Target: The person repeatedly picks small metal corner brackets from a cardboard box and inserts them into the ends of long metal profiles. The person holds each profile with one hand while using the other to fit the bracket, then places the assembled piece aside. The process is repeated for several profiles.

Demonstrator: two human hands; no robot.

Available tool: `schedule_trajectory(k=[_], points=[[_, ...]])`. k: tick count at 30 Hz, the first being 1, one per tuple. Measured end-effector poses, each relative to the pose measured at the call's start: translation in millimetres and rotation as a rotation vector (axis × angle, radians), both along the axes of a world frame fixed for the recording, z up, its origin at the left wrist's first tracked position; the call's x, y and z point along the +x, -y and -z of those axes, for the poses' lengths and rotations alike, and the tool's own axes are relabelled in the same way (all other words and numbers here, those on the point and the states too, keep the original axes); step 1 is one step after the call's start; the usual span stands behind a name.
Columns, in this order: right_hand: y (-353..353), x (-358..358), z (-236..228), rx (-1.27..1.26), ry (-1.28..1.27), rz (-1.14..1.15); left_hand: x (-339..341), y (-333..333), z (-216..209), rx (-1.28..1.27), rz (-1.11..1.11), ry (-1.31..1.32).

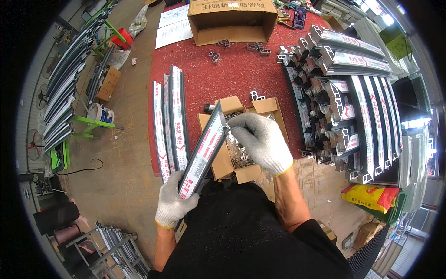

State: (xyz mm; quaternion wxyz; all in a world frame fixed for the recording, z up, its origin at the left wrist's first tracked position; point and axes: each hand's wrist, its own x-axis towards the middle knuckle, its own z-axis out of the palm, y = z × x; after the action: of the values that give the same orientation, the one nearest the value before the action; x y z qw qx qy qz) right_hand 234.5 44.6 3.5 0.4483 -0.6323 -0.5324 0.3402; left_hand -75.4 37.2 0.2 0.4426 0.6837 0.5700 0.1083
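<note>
My left hand (175,199), in a white knit glove, is wrapped round the lower part of a dark aluminium profile (202,153) with a printed white film strip. The profile slants up to the right and ends in a mitred tip. At that upper end my gloved right hand (262,138) is closed, its fingertips pinched at the profile's edge. Whatever they hold is too small to make out. Below the right hand stands an open cardboard box (248,174) with small shiny metal parts inside. Several similar profiles (177,118) lie side by side to the left.
The red-covered table (223,74) carries small metal corner brackets (214,56) and a larger open carton (232,23) at the back. Stacked profiles (357,60) fill its right side. A red bucket (121,38) stands on the floor to the left, a yellow-red bag (370,197) to the right.
</note>
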Motion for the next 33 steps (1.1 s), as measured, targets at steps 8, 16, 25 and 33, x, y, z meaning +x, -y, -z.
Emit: schedule_trajectory(k=[8,16,25,33], points=[[-15.7,-12.4,-4.9,0.118,0.139,0.086,9.1,-8.1,0.6,0.056,-0.019,0.026],[-23.7,-13.7,-8.9,0.122,0.032,0.088,10.4,-23.1,-10.7,0.082,0.039,0.051],[-66.1,-0.5,41.6,-0.007,-0.483,-0.046,-2.1,-36.8,-9.8,0.048,-0.086,0.080],[-275.6,38.0,145.0,-0.190,0.511,0.268,-59.1,-8.9,9.7,-0.003,-0.311,0.216]])
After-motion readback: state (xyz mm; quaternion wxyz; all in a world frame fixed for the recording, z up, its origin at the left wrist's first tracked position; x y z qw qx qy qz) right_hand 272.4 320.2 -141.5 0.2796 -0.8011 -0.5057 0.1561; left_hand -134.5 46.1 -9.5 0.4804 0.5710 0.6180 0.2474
